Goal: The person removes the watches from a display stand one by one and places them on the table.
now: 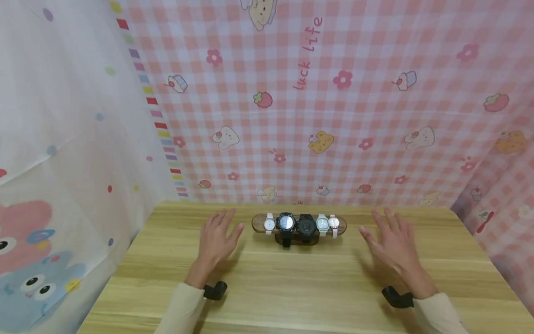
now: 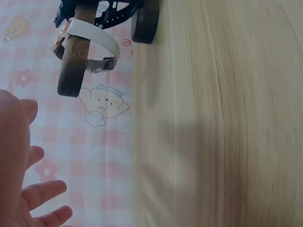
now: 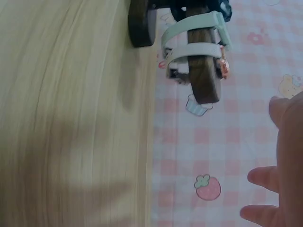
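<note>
A dark wooden watch stand [image 1: 259, 223] stands near the far edge of the table, with several wristwatches strapped along its bar. From left to right come a white watch [image 1: 269, 224], two chunky black watches [image 1: 286, 222], a mint-green watch [image 1: 322, 224] and a white-strapped watch [image 1: 334, 223]. To the left of the stand, my left hand [image 1: 217, 239] has its fingers spread and holds nothing. My right hand [image 1: 394, 241] is likewise spread and unoccupied to the right. In both wrist views, fingers show apart from the end of the bar [image 2: 73, 66].
The wooden table [image 1: 292, 287] reaches back to a pink checked cloth [image 1: 288, 125] with cartoon prints. On the left hangs a white cloth [image 1: 83, 130] with dots and cartoon figures. A black wrist mount [image 1: 215, 291] sits by each sleeve.
</note>
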`<act>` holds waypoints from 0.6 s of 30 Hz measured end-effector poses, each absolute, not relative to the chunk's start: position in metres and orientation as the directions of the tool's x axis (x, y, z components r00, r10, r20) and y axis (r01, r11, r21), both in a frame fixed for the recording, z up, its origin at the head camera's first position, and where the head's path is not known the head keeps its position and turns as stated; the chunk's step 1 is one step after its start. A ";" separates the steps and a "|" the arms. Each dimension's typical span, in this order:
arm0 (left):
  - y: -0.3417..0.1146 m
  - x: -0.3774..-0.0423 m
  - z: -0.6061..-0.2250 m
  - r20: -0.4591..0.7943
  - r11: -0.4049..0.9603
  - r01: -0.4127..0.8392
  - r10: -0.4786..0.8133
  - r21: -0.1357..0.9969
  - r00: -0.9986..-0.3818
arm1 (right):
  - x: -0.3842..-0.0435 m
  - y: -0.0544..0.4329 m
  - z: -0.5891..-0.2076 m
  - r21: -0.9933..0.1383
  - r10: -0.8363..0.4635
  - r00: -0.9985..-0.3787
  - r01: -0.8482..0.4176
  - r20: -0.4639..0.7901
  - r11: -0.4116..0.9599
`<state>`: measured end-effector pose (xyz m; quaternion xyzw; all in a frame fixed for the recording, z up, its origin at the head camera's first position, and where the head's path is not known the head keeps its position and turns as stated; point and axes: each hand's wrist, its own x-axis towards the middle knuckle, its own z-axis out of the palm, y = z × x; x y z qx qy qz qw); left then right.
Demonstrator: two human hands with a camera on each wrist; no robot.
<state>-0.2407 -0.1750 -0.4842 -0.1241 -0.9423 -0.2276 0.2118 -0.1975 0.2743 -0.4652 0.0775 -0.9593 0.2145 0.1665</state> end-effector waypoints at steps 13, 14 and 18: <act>-0.154 -0.251 -0.487 0.347 0.674 0.300 0.068 0.675 -0.935 | -0.205 0.255 -0.458 -0.593 -0.062 -0.943 -0.255 0.326 0.764; -0.153 -0.252 -0.487 0.333 0.663 0.292 0.067 0.689 -0.940 | -0.205 0.253 -0.457 -0.604 -0.060 -0.946 -0.252 0.319 0.756; -0.146 -0.253 -0.487 0.310 0.621 0.281 0.063 0.732 -0.949 | -0.206 0.248 -0.454 -0.648 -0.052 -0.954 -0.241 0.296 0.722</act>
